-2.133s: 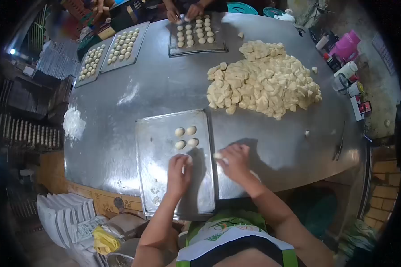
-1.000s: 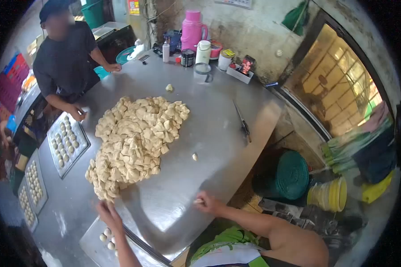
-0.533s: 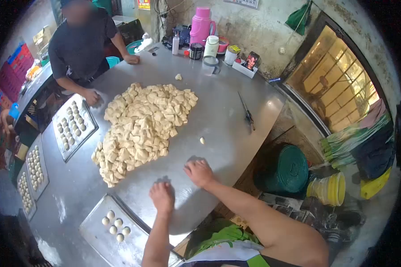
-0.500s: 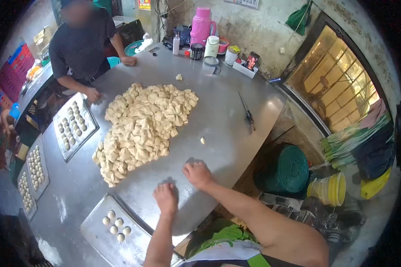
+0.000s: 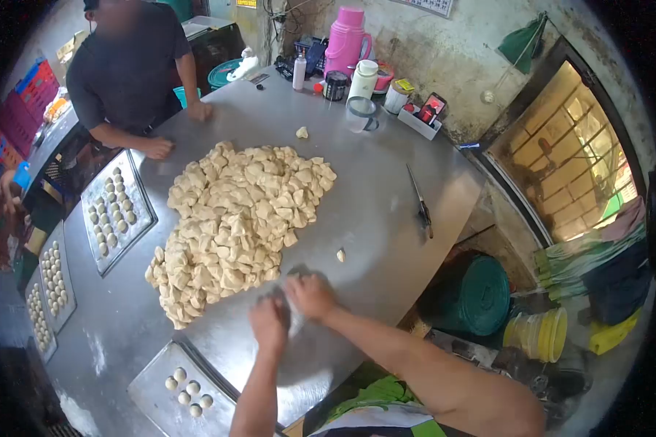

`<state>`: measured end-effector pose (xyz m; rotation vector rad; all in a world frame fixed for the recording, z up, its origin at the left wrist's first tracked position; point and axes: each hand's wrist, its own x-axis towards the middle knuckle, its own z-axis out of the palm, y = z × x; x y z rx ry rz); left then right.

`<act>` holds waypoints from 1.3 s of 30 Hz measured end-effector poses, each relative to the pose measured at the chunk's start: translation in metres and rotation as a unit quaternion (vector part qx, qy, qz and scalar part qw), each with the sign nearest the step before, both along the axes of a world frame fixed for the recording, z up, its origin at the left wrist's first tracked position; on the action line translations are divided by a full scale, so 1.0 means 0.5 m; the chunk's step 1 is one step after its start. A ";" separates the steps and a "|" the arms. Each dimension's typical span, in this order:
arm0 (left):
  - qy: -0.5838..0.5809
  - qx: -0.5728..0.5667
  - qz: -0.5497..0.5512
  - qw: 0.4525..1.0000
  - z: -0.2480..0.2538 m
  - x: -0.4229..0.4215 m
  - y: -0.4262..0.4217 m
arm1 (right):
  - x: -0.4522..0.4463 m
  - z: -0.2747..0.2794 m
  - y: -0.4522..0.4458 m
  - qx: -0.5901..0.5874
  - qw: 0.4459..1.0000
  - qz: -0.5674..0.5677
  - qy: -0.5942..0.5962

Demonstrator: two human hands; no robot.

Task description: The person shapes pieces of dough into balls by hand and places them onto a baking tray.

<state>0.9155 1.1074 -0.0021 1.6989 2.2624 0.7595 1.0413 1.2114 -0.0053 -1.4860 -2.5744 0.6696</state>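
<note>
On the steel table, a big heap of cut dough pieces [image 5: 233, 218] spreads in front of me. My left hand [image 5: 268, 322] is closed, fingers curled down against the tabletop just below the heap's near edge. Beside it, my right hand [image 5: 310, 297] is curled over the table in the same way, closer to the heap. Whatever lies under either palm is hidden. Left of my left forearm sits a metal tray [image 5: 147, 390] with several round dough balls [image 5: 184, 398]. A single dough piece [image 5: 340, 256] lies right of my right hand.
A knife [image 5: 423, 210] lies toward the table's right edge. Across the table a person [image 5: 135, 73] rests both hands on it, near a tray of dough balls [image 5: 103, 268]. A pink thermos [image 5: 346, 44], a jug [image 5: 361, 116] and a phone [image 5: 433, 108] stand along the back.
My hands have drawn closer together; the right one has shifted left toward the left one. The camera view has shifted slightly. The co-worker's hands still rest on the table.
</note>
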 end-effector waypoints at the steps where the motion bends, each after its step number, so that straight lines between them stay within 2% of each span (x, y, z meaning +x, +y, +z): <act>1: -0.017 -0.073 -0.043 0.996 0.002 0.020 -0.014 | 0.014 -0.013 -0.025 0.001 1.000 0.000 0.005; 2: 0.014 0.008 -0.058 0.998 -0.031 0.033 -0.055 | 0.049 -0.049 -0.077 0.118 0.984 0.101 0.088; 3: 0.043 0.087 -0.072 0.993 -0.068 0.042 -0.109 | 0.084 -0.069 -0.100 0.230 0.938 0.199 0.166; 4: 0.044 0.082 -0.072 0.993 -0.070 0.029 -0.153 | 0.125 -0.069 -0.087 0.226 0.939 0.199 0.168; 6: 0.073 0.014 -0.101 0.992 -0.065 -0.026 -0.214 | 0.190 -0.066 -0.043 0.049 0.960 0.275 -0.023; 7: 0.071 0.012 -0.102 0.992 -0.059 -0.042 -0.189 | 0.180 -0.067 -0.011 0.046 0.960 0.275 -0.024; 9: 0.110 0.013 -0.024 0.994 -0.027 -0.069 -0.097 | 0.121 -0.061 0.054 0.245 0.943 0.200 0.102; 12: 0.083 0.072 0.058 0.992 -0.027 -0.067 0.057 | -0.002 -0.065 0.085 0.223 0.952 0.165 0.130; 14: 0.037 0.069 0.084 0.993 -0.017 -0.035 0.090 | -0.051 -0.034 0.069 0.170 0.975 0.058 0.134; 15: 0.019 0.049 0.087 0.995 -0.014 -0.022 0.083 | -0.045 -0.016 0.058 0.091 0.990 0.030 0.101; 16: 0.014 0.104 0.032 0.994 -0.001 -0.016 0.062 | -0.026 0.006 0.039 0.005 0.998 0.014 0.067; 17: 0.013 0.151 -0.012 0.988 0.010 -0.016 0.027 | 0.003 0.042 0.016 -0.012 0.989 0.033 0.141; 18: -0.041 0.076 -0.009 0.996 0.004 -0.020 -0.011 | 0.037 -0.023 -0.009 0.008 0.991 0.039 0.130; 19: -0.043 0.082 -0.008 0.996 -0.006 -0.021 -0.058 | 0.064 -0.002 -0.028 0.092 0.968 0.115 0.205; 20: -0.046 0.090 -0.007 0.995 -0.013 -0.024 -0.106 | 0.081 0.024 -0.045 0.016 0.982 0.101 0.160; 21: -0.097 0.044 0.008 0.994 0.005 -0.031 -0.157 | 0.078 0.052 -0.081 0.054 0.985 0.093 0.136; 22: -0.156 0.006 0.012 0.988 0.032 -0.037 -0.208 | 0.050 0.044 -0.132 0.032 0.982 0.120 0.142; 23: -0.154 0.003 0.036 0.987 0.054 -0.051 -0.267 | 0.026 0.041 -0.167 0.008 0.982 0.115 0.151; 25: -0.188 0.052 0.049 0.980 0.093 -0.057 -0.376 | 0.012 0.050 -0.218 -0.026 0.984 0.085 0.156; 26: -0.205 0.077 0.049 0.975 0.110 -0.068 -0.427 | -0.013 0.054 -0.260 -0.037 0.973 0.131 0.187; 27: -0.201 0.057 0.081 0.974 0.123 -0.083 -0.487 | -0.051 0.067 -0.319 -0.046 0.960 0.173 0.217; 30: -0.177 0.041 0.187 0.965 0.172 -0.131 -0.642 | -0.141 0.130 -0.466 0.025 0.924 0.327 0.198; 31: -0.177 0.043 0.187 0.965 0.166 -0.150 -0.672 | -0.169 0.145 -0.503 0.036 0.912 0.363 0.187; 34: -0.126 0.083 0.211 0.966 0.104 -0.194 -0.728 | -0.238 0.128 -0.577 0.066 0.891 0.393 0.217; 36: -0.054 0.043 0.235 0.970 0.044 -0.208 -0.733 | -0.266 0.064 -0.580 0.123 0.865 0.470 0.124; 37: -0.052 0.058 0.222 0.972 0.046 -0.211 -0.731 | -0.265 0.077 -0.560 0.140 0.868 0.461 0.122; 39: -0.043 0.045 0.220 0.974 0.077 -0.207 -0.732 | -0.256 0.124 -0.535 0.076 0.886 0.403 0.218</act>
